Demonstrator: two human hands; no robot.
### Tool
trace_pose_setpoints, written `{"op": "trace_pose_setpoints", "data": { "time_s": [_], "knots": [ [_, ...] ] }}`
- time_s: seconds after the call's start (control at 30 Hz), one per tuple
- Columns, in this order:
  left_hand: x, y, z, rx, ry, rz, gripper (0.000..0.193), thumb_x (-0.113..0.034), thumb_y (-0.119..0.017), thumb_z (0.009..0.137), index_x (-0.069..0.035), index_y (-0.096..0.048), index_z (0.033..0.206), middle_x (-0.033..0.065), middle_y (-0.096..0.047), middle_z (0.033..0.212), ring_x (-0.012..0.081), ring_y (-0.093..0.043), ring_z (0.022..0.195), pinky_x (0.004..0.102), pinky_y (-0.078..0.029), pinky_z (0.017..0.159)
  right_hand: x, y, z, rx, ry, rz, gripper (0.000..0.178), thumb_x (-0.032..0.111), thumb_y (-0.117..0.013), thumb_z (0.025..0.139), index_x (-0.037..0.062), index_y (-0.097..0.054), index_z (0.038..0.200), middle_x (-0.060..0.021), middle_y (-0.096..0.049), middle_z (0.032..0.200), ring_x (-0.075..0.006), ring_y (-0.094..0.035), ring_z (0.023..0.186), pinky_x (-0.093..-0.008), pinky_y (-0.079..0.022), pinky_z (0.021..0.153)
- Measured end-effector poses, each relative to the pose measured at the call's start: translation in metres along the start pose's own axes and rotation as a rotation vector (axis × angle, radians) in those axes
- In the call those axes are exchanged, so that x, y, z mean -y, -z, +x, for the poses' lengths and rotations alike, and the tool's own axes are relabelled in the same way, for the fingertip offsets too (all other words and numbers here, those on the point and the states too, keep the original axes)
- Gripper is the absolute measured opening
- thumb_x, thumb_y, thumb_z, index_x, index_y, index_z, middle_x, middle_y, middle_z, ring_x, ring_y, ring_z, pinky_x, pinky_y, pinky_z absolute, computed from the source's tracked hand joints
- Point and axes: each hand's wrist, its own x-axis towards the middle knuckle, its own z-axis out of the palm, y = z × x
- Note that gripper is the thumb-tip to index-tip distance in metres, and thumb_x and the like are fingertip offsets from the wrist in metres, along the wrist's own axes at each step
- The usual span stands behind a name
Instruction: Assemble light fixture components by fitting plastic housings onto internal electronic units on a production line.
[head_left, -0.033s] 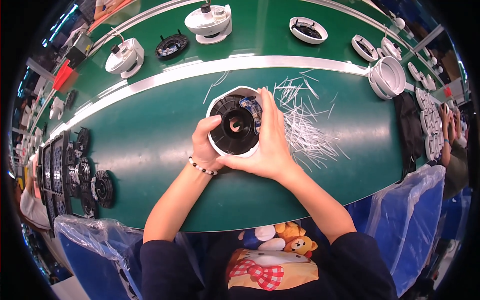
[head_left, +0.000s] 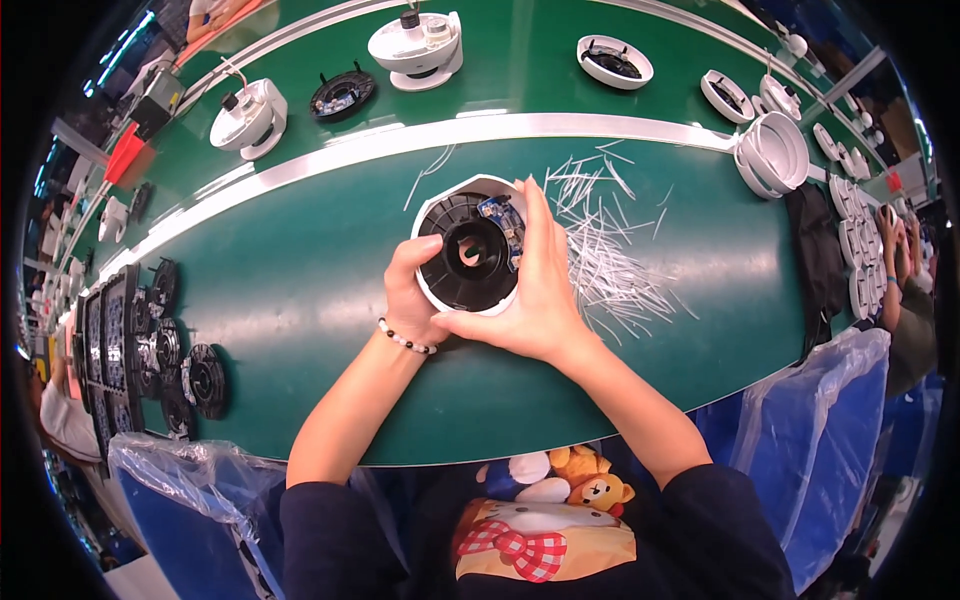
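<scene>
Both my hands hold a white round plastic housing (head_left: 484, 186) above the middle of the green table. A black ring-shaped insert (head_left: 447, 275) with a hole at its centre sits inside it, and a small blue circuit board (head_left: 500, 214) lies along the insert's right side. My left hand (head_left: 406, 290) grips the left side, its thumb resting on the black insert. Wrapped round the right side is my right hand (head_left: 540, 295), fingers stretched along the wall and thumb under the near rim. The far sides of the fingers are hidden behind the housing.
White strips (head_left: 610, 265) lie scattered right of the housing. Black round parts (head_left: 206, 380) and trays (head_left: 105, 350) stand at left. White rings (head_left: 775, 155) are stacked at right, beside a black bag (head_left: 818, 260). White assemblies (head_left: 415, 50) stand beyond the pale rail (head_left: 500, 125).
</scene>
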Motion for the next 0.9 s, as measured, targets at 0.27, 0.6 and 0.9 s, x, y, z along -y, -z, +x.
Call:
{"op": "trace_pose_setpoints", "data": {
  "time_s": [0.27, 0.6, 0.9],
  "knots": [
    [0.016, -0.025, 0.049, -0.216, -0.2, -0.016, 0.044, -0.02, -0.045, 0.073, -0.004, -0.04, 0.114, 0.0123, -0.053, 0.101, 0.0233, -0.053, 0.09, 0.0349, -0.044, 0.079, -0.023, 0.013, 0.014, -0.154, -0.026, 0.148, 0.112, 0.041, -0.075, 0.052, -0.004, -0.006, 0.128, -0.0254, -0.022, 0.126, -0.0377, -0.022, 0.117, -0.0435, -0.021, 0.097],
    [-0.005, -0.017, 0.196, -0.379, -0.056, 0.201, 0.036, -0.028, -0.039, 0.085, -0.002, -0.036, 0.11, 0.0162, -0.05, 0.108, 0.0272, -0.053, 0.096, 0.0425, -0.045, 0.08, -0.118, 0.152, 0.061, -0.586, 0.187, -0.382, 0.068, 0.027, -0.071, 0.059, 0.0048, -0.042, 0.115, -0.0168, -0.035, 0.124, -0.035, -0.027, 0.118, -0.0438, -0.02, 0.098],
    [0.0, 0.026, 0.284, -0.35, -0.097, 0.422, 0.035, -0.025, -0.039, 0.089, -0.003, -0.035, 0.115, 0.0131, -0.042, 0.116, 0.0261, -0.043, 0.108, 0.0445, -0.035, 0.09, -0.243, 0.263, 0.059, -0.293, -0.472, -0.914, 0.026, 0.019, -0.061, 0.07, 0.0085, -0.058, 0.094, -0.0113, -0.058, 0.095, -0.028, -0.05, 0.098, -0.055, -0.02, 0.093]
  ]
}}
